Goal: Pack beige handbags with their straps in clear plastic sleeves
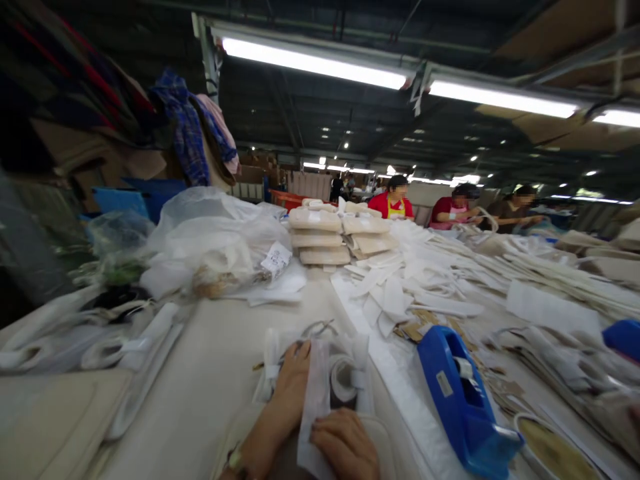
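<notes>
Blue plaid jacket at left, bright tube lights overhead, yellow-aproned co-worker beyond.

Co-workers and strip lights mark a workshop.

L hand is extended fwd, back up, fingers pointed away; L forearm is angled in from btm. R hand is held nearer, fingers bent, pointed L-ward.

one head-worn camera looks forward and down from behind and above the left hand and right hand, both near it; its wide view runs past them along the worktable and up to fluorescent tubes beyond.
</notes>
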`<state>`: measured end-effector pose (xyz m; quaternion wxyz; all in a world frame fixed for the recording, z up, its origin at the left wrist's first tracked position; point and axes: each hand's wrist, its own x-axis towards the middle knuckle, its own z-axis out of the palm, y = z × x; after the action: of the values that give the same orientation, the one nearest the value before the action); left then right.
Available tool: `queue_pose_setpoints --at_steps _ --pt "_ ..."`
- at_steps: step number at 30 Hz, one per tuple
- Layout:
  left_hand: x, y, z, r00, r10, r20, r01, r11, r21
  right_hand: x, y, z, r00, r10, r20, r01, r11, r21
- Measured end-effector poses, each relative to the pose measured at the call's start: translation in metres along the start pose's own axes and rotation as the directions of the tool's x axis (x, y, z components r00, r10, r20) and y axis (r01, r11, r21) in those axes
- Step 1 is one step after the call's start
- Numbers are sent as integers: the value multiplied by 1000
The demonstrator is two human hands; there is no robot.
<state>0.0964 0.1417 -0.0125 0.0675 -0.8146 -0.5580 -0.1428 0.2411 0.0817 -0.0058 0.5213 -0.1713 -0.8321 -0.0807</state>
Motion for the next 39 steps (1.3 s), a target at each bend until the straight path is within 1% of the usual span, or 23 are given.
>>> queue_pose_setpoints --at_steps 2,4,6,9,11,12,14,17,19,23,26,30,36,39 --pt "1 3 -11 997 -6 78 8 999 -33 0 -6 -1 994 107 -24 -103 988 116" --pt "0 1 -19 992 18 127 -10 998 -64 1 -8 -4 989 146 3 -145 975 169" --pt "0 -4 -25 985 67 158 -51 993 -107 3 -9 -7 985 172 16 -172 964 204" --pt "0 -14 -34 973 175 153 -143 970 -197 4 -10 -11 978 201 50 -208 947 245" --pt "2 -20 -38 961 244 127 -204 942 -268 4 -11 -12 978 190 84 -205 947 247" --pt "2 -23 -40 960 258 107 -217 929 -299 4 -11 -13 980 175 99 -195 950 243" --pt "2 -27 -40 974 219 56 -188 923 -336 5 -13 -12 984 137 113 -160 959 234" --pt "-2 -28 -36 998 61 -16 -62 935 -348 4 -14 -12 987 92 129 -120 966 229" --pt "-4 -28 -33 999 3 -40 -17 933 -360 4 -15 -12 986 72 150 -108 962 250" --pt "-3 -27 -30 999 7 -46 -25 914 -405 4 -20 -16 976 -5 219 -66 946 318" --pt "-2 -29 -30 999 12 -44 -30 902 -430 7 -23 -19 960 -62 273 -29 948 317" --pt "-2 -31 -30 999 -2 -47 -19 897 -442 10 -28 -22 934 -100 343 -12 951 309" --pt "-1 -31 -25 999 -28 -26 13 884 -468 -5 -32 -23 940 -116 320 54 979 197" --pt "0 -37 -31 1000 -28 -5 22 876 -481 -14 -32 -19 935 -135 327 90 984 151"
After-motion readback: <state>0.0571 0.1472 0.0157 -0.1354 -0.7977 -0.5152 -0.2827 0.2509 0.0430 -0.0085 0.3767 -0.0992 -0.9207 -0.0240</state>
